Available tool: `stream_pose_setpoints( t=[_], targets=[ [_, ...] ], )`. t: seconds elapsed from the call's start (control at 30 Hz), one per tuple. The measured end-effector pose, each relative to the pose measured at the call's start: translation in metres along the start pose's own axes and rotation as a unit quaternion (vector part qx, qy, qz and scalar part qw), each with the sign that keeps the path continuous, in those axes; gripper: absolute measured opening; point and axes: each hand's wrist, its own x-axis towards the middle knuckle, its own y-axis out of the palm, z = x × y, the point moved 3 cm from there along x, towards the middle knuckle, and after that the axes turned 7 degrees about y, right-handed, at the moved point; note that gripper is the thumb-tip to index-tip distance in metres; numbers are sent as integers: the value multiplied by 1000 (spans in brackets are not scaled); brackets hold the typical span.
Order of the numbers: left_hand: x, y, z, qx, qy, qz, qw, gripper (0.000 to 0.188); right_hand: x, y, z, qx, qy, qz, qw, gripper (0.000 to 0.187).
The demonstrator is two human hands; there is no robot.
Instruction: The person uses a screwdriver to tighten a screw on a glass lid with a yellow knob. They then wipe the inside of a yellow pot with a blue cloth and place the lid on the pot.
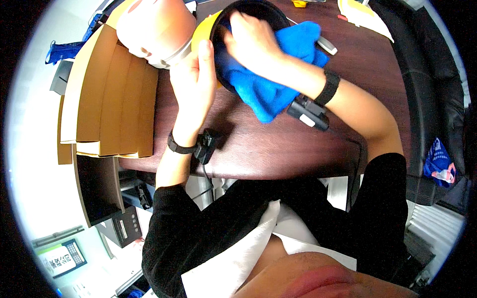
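A round pot (pixel 202 33), yellow outside and black inside, is tipped on its side toward me on the dark wooden table. My left hand (pixel 194 79) grips its left side, thumb upright along the yellow wall; the other fingers are mostly hidden. Inside the black hollow, my right hand (pixel 251 42) is closed and slightly blurred. It presses a blue cloth (pixel 268 97) against the inner wall. The cloth bunches under my right wrist and hangs over the near rim. Touching the pot's left side is a rounded peach-coloured object (pixel 159 25) with a pale band and small knob.
Tall brown cardboard boxes (pixel 112 94) stand along the table's left edge. A small white-and-grey object (pixel 327 45) lies right of the cloth. Farther right are yellow-and-white sheets (pixel 365 17) and a black padded seat (pixel 422 99). Cables run from the black wrist-worn devices (pixel 308 113).
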Motion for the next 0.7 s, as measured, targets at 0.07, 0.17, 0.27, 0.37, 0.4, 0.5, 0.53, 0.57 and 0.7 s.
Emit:
stream_pose_setpoints(
  t=[0.07, 0.17, 0.27, 0.37, 0.4, 0.5, 0.53, 0.57, 0.7],
  targets=[
    [-3, -1, 0, -17, -5, -13, 1000, 48, 1, 29, -1, 236, 82, 9, 968, 28],
    [-3, -4, 8, -18, -16, -17, 1000, 49, 0, 47, 1, 396, 83, 36, 914, 31],
    [-7, -6, 9, -5, -27, -21, 999, 50, -11, 25, 7, 329, 25, 196, 923, 34],
    [-4, -10, 8, -33, -36, -15, 999, 51, -24, 12, 10, 150, -160, 266, 939, 26],
    [-5, -10, 14, -24, -42, -20, 999, 50, -31, 4, 11, 89, -215, 271, 934, 25],
    [-4, -8, 5, -23, -37, 1, 999, 50, -43, -8, 7, -106, -308, 268, 907, 20],
    [-3, -8, 5, 6, -17, 10, 1000, 51, -44, -7, 0, -152, -317, 262, 899, 18],
    [-2, -7, 3, 10, -15, 10, 1000, 51, -46, -6, -6, -198, -326, 255, 888, 16],
    [-1, -7, 4, 22, -7, -5, 1000, 48, -37, -15, -9, -266, -301, 115, 909, 15]
  ],
)
